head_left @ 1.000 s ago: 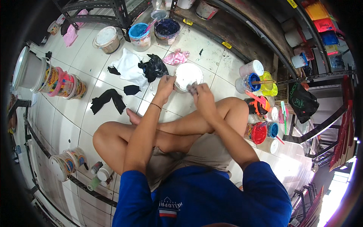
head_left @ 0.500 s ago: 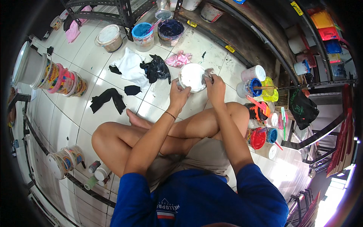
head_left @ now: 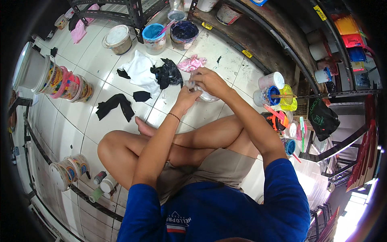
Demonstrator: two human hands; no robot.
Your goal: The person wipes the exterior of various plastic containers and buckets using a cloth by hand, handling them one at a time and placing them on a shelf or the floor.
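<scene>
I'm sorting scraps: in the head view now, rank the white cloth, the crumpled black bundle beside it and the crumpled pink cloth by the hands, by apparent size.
1. White cloth
2. Crumpled black bundle
3. Crumpled pink cloth

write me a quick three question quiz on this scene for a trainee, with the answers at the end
1. Multiple choice: what lies between the white cloth and the pink cloth?
a) a green stick
b) a black bundle
c) a yellow tub

2. True or false: the left hand and the right hand are close together at the round white tub.

3. Fill in: the stacked buckets are at the ____ side of the picture.

Key: 1. b; 2. true; 3. left
</scene>
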